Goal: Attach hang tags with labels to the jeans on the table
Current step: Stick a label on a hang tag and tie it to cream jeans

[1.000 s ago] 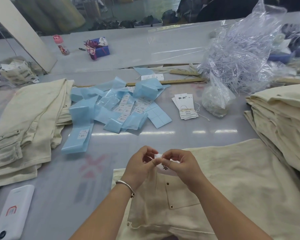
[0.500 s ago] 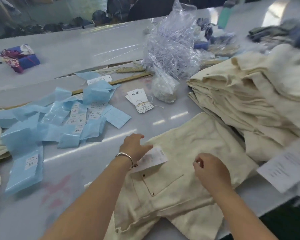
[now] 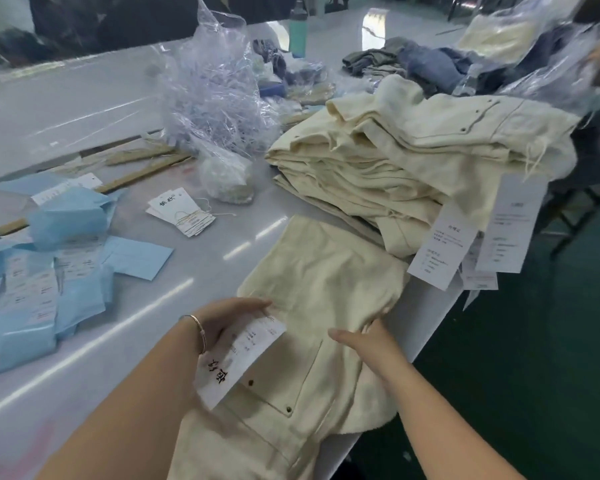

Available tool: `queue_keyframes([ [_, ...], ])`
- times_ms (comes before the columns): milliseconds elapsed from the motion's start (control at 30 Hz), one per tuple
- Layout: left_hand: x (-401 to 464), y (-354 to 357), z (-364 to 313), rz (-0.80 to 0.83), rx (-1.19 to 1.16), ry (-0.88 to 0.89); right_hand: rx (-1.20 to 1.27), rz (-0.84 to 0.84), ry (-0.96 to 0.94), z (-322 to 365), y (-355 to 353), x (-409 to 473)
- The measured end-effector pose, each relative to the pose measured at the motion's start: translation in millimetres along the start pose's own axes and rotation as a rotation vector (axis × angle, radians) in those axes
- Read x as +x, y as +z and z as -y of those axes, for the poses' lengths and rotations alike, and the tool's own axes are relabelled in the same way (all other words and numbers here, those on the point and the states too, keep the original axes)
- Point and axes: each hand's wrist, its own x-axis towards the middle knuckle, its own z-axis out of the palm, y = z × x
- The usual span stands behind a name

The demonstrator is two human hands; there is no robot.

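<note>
A pair of cream jeans [image 3: 319,271] lies in front of me at the table's right edge. A white hang tag [image 3: 246,355] with black print is on it, just above the back pocket. My left hand [image 3: 229,317] lies flat on the cloth with straight fingers, touching the top of the tag. My right hand [image 3: 364,344] is at the jeans' right side, thumb out on top and fingertips tucked under a fold of the cloth. A tied bundle of spare hang tags [image 3: 181,213] lies further back on the table.
A stack of cream jeans [image 3: 395,161] sits right of centre, with white tags [image 3: 440,247] hanging off its edge. Blue label sheets [image 3: 49,265] cover the left. A clear bag of plastic fasteners [image 3: 215,91] and a green bottle [image 3: 297,29] stand behind. The table edge [image 3: 430,306] is close on the right.
My hands let go of the tag's string and parted. The left now lies flat by the tag, the right moved to the jeans' right fold. My view swung right.
</note>
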Motion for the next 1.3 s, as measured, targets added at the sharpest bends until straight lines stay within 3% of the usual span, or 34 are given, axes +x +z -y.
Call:
queue_keyframes([
  [167, -40.1, -7.4, 6.8, -0.064, -0.189, 0.093, -0.039, 0.070, -0.087, 8.7, 22.3, -15.6],
  [300, -79.2, -10.7, 7.8, -0.145, -0.324, 0.168, -0.065, 0.132, -0.321, 48.6, 23.0, -29.2],
  [400, -105.7, 1.2, -7.4, -0.180, -0.438, 0.321, -0.125, 0.113, -0.494, 98.2, 13.6, -39.9],
  [533, -144.7, 34.2, -69.5, -0.142, -0.439, 0.545, -0.268, -0.057, -0.806, 175.1, -30.7, -50.1],
  [667, -168.8, 92.2, -153.7, -0.187, -0.376, 0.885, -0.339, -0.271, -1.040, 255.1, -108.7, -69.7],
  [833, -164.9, 192.3, -265.3, -0.185, -0.356, 1.252, -0.505, -0.636, -1.175, 348.0, -228.5, -86.1],
  [967, -141.3, 259.9, -349.5, -0.179, -0.391, 1.478, -0.620, -0.927, -1.175, 421.9, -312.9, -80.3],
  [1067, -108.9, 285.1, -394.8, -0.248, -0.429, 1.576, -0.709, -1.020, -1.198, 466.0, -348.6, -47.2],
  [1200, -19.8, 274.9, -412.1, -0.444, -0.421, 1.521, -0.963, -0.959, -1.241, 470.2, -347.2, 47.3],
  [1233, 7.9, 266.5, -406.6, -0.499, -0.387, 1.422, -1.046, -0.897, -1.219, 458.0, -341.3, 75.5],
  [1300, 56.8, 245.5, -386.3, -0.665, -0.296, 1.096, -1.171, -0.593, -1.096, 418.1, -325.9, 128.2],
])
